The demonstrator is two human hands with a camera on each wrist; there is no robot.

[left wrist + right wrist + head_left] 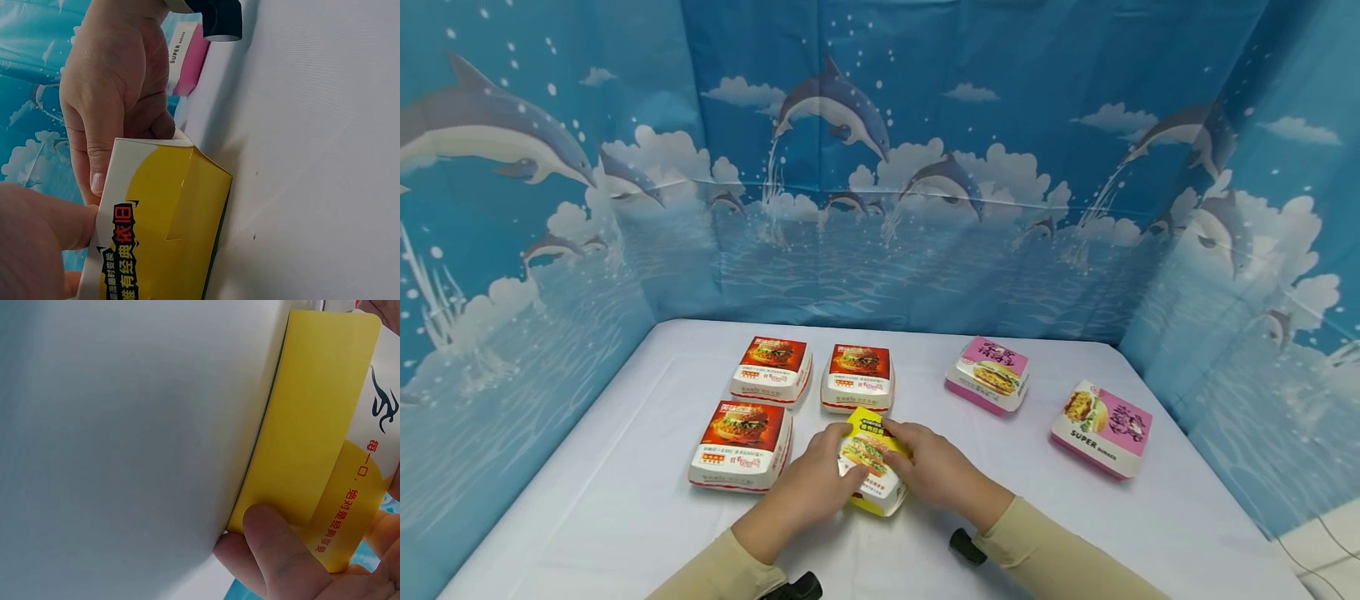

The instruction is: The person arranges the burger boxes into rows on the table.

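A yellow and white burger box (871,462) with a burger picture stands on the table near its front middle, between both hands. My left hand (816,477) grips its left side, thumb over the top edge. From the right, my right hand (938,467) holds the opposite side, its thumb also on the lid. In the left wrist view, the box's yellow side (162,219) has a flap outline, and the box's base is close to the cloth. Right-hand fingers (269,544) press the yellow wall in the right wrist view. The lid looks closed.
Three red and white burger boxes (741,446) sit at the left and just behind the hands. Two pink and white burger boxes (1102,428) lie to the right. A white cloth covers the table (587,500); a blue dolphin-print curtain (880,275) surrounds it.
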